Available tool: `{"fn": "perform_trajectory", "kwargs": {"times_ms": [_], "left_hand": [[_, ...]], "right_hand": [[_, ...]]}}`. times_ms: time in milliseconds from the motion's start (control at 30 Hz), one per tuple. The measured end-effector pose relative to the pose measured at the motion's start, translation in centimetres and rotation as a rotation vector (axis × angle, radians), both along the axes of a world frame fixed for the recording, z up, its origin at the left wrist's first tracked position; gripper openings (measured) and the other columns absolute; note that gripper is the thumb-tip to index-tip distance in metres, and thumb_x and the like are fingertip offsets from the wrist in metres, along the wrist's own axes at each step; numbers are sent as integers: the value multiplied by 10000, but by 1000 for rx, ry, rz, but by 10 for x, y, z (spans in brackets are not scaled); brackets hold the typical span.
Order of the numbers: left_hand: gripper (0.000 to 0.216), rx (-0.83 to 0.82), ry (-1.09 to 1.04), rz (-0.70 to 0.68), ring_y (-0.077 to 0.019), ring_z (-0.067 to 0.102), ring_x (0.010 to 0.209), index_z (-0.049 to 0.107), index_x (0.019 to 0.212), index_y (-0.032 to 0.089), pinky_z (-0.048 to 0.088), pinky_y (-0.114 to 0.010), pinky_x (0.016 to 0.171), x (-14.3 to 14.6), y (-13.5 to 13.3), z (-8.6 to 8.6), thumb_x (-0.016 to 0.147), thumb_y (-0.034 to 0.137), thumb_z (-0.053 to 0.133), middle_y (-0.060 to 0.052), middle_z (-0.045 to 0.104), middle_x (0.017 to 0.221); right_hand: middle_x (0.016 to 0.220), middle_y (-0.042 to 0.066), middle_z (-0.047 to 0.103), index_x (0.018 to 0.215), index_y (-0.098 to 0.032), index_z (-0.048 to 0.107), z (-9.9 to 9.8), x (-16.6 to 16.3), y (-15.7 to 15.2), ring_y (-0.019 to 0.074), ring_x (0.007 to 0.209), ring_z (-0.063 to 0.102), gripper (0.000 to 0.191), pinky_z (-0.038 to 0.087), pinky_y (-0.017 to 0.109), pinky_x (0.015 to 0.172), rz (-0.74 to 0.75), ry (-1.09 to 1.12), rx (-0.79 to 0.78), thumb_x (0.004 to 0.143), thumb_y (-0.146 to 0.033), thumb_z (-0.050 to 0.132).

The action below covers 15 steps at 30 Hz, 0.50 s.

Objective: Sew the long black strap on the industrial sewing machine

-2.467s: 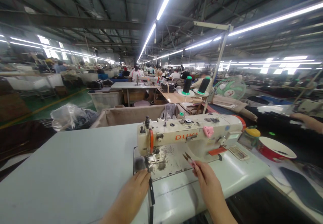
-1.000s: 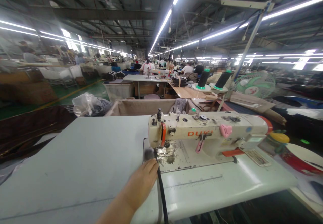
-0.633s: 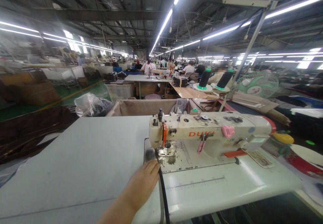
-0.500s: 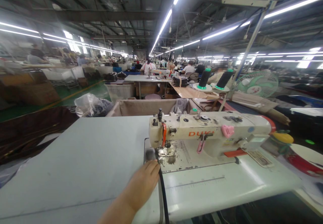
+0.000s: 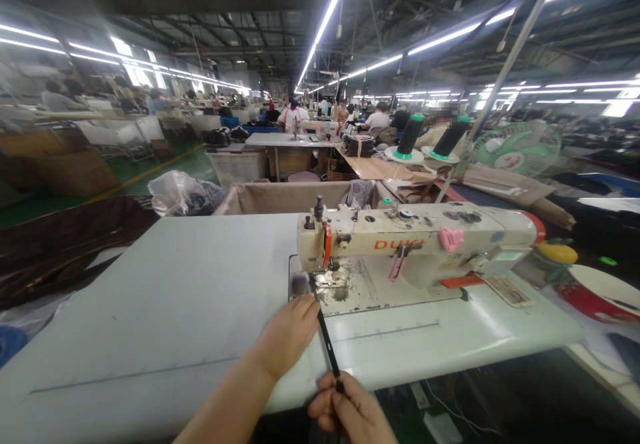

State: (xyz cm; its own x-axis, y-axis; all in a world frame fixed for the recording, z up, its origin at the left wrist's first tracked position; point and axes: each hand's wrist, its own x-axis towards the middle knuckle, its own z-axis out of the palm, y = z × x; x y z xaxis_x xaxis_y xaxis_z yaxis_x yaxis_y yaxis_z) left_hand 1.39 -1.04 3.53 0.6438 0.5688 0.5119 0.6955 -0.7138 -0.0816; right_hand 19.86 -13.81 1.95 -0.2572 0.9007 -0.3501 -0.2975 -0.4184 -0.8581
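The left hand (image 5: 287,334) lies flat on the pale worktop (image 5: 165,297), fingers together and pressing beside a narrow black strap (image 5: 327,347) just near of the needle area. The right hand (image 5: 350,414) sits at the near edge of the worktop, its fingers curled and pinching the near end of that strap. The strap runs in a straight line from the presser foot (image 5: 320,279) of the sewing machine (image 5: 415,244) toward the near edge, passing along the right side of the left hand's fingertips and ending in the right hand's grip.

The sewing machine is cream-coloured with orange lettering and stands on the right half of the worktop; a pink clip (image 5: 450,239) sits on its front and a pink-handled tool (image 5: 397,267) hangs below the lettering. To the right of the machine stand a yellow-capped bottle (image 5: 553,257) and a red bowl with a white inside (image 5: 595,291). Behind the machine two dark thread cones (image 5: 410,136) stand on a stand, with a green fan (image 5: 517,147) to their right. Far beyond the worktop is a fabric-lined bin (image 5: 280,197), and a clear plastic bag (image 5: 183,194) lies to its left. Dark brown cloth (image 5: 65,237) is heaped at the far left. Other people sit at distant worktops under long ceiling lights.
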Motion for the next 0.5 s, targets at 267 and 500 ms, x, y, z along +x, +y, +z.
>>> {"fn": "perform_trajectory", "kwargs": {"times_ms": [267,500], "left_hand": [[215,-6,37,-15,-264,704,1218,682,1194,117,585,-385,1102,0,0,-2,1067,122,507,-132,746,1234],[254,-78,60,15,-267,676,1294,669,1260,134,574,-422,1147,-1,2,-11,1074,126,496,-126,733,1297]], "right_hand": [[712,26,760,909,-199,593,-1,-18,10,145,496,696,961,419,211,415,39,-135,-109,537,-1083,645],[740,94,801,767,-177,646,6,-7,6,134,589,715,773,474,214,567,71,-14,-112,693,-940,748]]}}
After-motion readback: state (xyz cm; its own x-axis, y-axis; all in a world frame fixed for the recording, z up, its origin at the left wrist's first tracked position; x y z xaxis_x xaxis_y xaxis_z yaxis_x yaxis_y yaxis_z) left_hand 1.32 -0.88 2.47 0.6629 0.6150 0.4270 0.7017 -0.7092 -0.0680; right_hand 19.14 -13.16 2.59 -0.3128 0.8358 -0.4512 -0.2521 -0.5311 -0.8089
